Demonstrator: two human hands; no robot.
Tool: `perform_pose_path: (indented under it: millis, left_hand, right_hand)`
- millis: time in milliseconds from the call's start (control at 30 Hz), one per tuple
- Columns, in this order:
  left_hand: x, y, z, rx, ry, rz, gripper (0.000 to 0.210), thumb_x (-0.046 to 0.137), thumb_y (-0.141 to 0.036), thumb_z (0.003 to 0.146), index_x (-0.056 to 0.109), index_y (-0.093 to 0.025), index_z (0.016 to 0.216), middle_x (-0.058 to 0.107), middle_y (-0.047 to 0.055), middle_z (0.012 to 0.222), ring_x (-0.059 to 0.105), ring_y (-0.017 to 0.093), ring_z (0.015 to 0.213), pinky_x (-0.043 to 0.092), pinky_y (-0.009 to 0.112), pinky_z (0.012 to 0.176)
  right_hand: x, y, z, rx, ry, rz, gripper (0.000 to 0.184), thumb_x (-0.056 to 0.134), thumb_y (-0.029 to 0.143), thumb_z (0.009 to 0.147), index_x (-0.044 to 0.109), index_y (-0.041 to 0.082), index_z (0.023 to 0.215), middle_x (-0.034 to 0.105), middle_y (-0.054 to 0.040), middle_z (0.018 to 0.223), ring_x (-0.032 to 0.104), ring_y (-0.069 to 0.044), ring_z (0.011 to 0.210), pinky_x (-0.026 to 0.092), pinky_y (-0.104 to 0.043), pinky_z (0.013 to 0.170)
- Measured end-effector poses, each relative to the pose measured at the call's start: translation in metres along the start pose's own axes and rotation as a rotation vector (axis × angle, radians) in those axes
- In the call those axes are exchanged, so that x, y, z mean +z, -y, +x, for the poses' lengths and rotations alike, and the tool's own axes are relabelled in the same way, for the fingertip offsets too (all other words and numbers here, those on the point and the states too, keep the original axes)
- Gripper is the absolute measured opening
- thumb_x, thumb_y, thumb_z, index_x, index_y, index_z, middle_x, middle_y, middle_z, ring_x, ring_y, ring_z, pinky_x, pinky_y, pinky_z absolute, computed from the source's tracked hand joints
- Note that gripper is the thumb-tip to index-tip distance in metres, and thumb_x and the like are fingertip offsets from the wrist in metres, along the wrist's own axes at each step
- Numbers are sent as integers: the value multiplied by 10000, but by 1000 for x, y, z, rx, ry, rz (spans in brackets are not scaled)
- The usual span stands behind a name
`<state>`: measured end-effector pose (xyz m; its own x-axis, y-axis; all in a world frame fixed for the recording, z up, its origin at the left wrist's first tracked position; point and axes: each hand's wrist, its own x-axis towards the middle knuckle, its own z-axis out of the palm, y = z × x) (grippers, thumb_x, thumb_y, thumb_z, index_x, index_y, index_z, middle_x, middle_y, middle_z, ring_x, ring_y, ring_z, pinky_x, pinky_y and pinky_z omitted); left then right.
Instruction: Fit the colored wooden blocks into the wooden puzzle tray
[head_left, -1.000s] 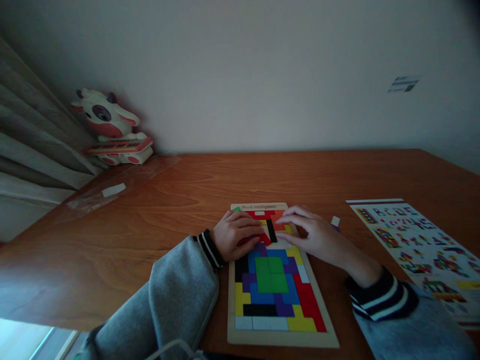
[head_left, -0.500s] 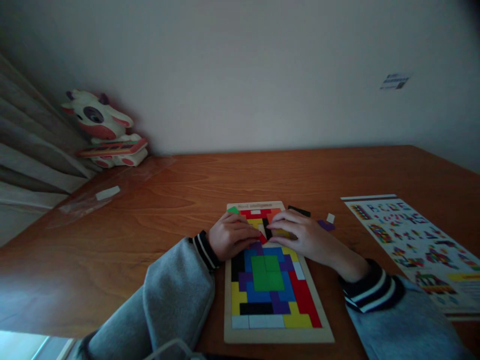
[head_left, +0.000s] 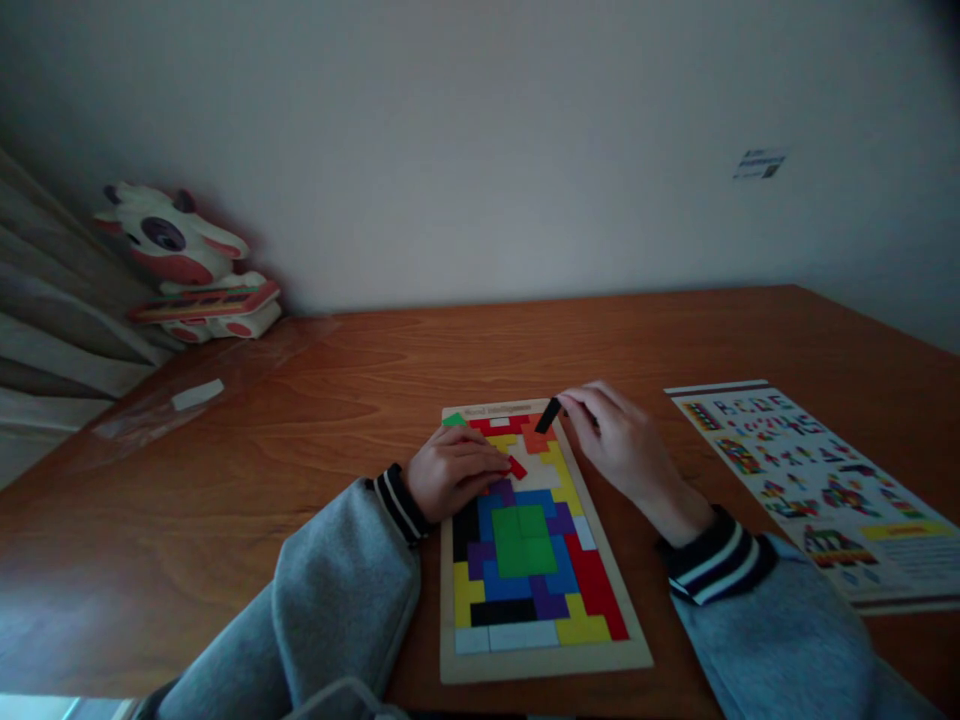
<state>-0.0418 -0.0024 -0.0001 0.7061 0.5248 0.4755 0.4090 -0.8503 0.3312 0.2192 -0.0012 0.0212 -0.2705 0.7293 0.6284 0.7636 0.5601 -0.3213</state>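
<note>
A wooden block-puzzle board (head_left: 547, 665) lies in front of me, with coloured flat pieces filling its lower part and bare wood showing near the top. Over the board's left side rests my left hand (head_left: 454, 470), its fingers together. At its fingertips a red puzzle piece (head_left: 517, 467) sticks out, tilted. My right hand (head_left: 622, 450) is raised at the board's upper right and pinches a black puzzle piece (head_left: 548, 415) by one end. That piece slants above an orange piece (head_left: 531, 438). A green piece (head_left: 454, 419) lies at the top left corner, partly over the rim.
A printed pattern sheet (head_left: 802, 480) lies on the wooden table (head_left: 360, 400) to the right. At the far left stand a toy cow with a keyboard (head_left: 191, 265) and a clear plastic wrapper (head_left: 157, 410), near a curtain (head_left: 52, 300).
My right hand has lifted the black piece from the board's upper area and moved back to the right. My left hand has stayed at the red piece. The view has shifted slightly.
</note>
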Motion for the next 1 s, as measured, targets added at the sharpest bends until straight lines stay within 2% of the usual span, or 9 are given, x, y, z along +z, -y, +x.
perform_pose_path:
  millis: [133,267,333,433,533,667,800,1000]
  left_hand:
    - [0,1,0,4,-2,-4,183,580,-272,929,711,-237,1052,747,36,984,628,194,937,492,345,868]
    - [2,3,-1,12,1,-3,179,576,-263,932,696,-232,1062,737,36,1016,634,186,949,478,348,888]
    - [2,2,0,4,-9,16,177,580,-281,929,694,-232,1054,725,41,1053,635,191,962,474,360,894]
    - [-1,0,1,-37,-39,61,191,563,-287,929,689,-204,1046,718,68,1062,631,205,963,478,378,882]
    - [-4,-3,1,-94,-42,107,206,533,-253,929,674,-182,1061,730,77,983,623,216,943,487,371,831]
    - [-3,-4,0,-84,-15,146,235,524,-224,920,653,-185,1112,733,74,968,617,225,954,478,369,803]
    - [-2,-4,-1,-38,-23,151,220,533,-216,911,659,-193,1090,721,70,1038,608,218,978,463,376,834]
    - [-4,-5,-1,18,3,110,255,602,-297,880,658,-215,1115,703,59,1081,593,223,987,451,386,863]
  right_hand:
    - [-12,-30,1,133,-23,-231,275,390,312,995,629,177,968,658,-113,898,629,-248,813,483,-367,709]
    - [-10,-61,-7,226,121,-340,307,386,319,989,633,171,882,660,-105,820,632,-251,755,477,-369,673]
    - [-8,-63,-8,235,120,-356,303,408,347,979,641,160,929,661,-120,869,637,-266,796,489,-389,703]
    - [-6,-45,-6,145,117,-200,281,473,388,957,646,177,1022,648,-112,967,631,-260,888,502,-402,790]
    - [0,-14,-4,-8,248,87,205,529,360,944,666,223,1010,636,-70,1007,614,-221,952,506,-368,846]
    - [12,16,-6,-101,381,216,190,644,377,879,696,231,990,624,-55,1004,585,-213,985,493,-370,878]
    - [16,22,-7,-165,473,226,162,662,362,870,727,236,949,618,-54,984,572,-206,969,486,-366,868]
    - [15,15,-9,-274,460,176,169,606,298,912,724,222,1006,651,-68,990,575,-216,955,488,-396,863]
